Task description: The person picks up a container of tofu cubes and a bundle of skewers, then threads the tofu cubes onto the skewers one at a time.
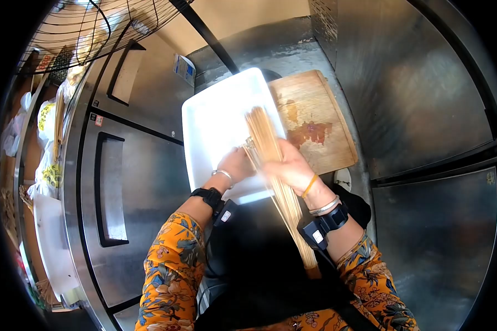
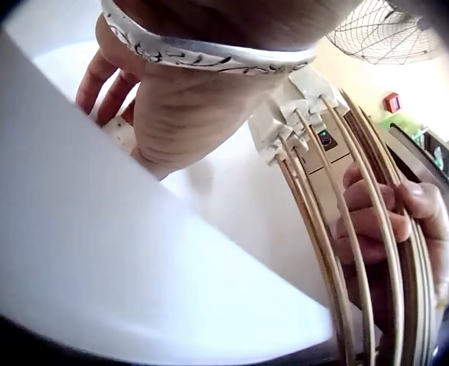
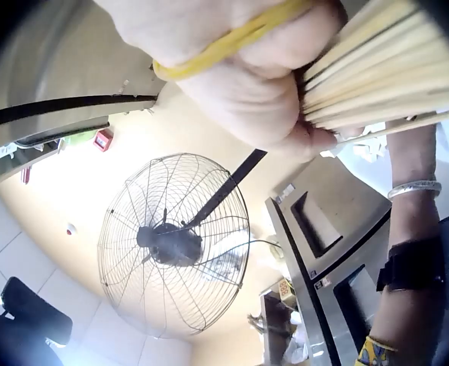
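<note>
My right hand (image 1: pixel 295 167) grips a thick bundle of bamboo skewers (image 1: pixel 266 138), slanting over the near right side of a white plastic tub (image 1: pixel 190 140). A few skewers stand apart from the bundle, with white chunks (image 2: pixel 274 126) threaded on their ends in the left wrist view. My left hand (image 1: pixel 236 164) reaches down inside the tub, beside those skewers. Its fingers curl about a small white, dark-speckled piece (image 2: pixel 119 134), partly hidden by the hand. The tub wall (image 2: pixel 125 252) fills much of the left wrist view.
A wooden cutting board (image 1: pixel 315 105) with a wet reddish stain lies right of the tub. Steel cabinets stand left (image 1: pixel 143 193) and right (image 1: pixel 425 88). A wire-caged fan (image 3: pixel 175 244) hangs above, and shelves with bags (image 1: pixel 47 143) are at far left.
</note>
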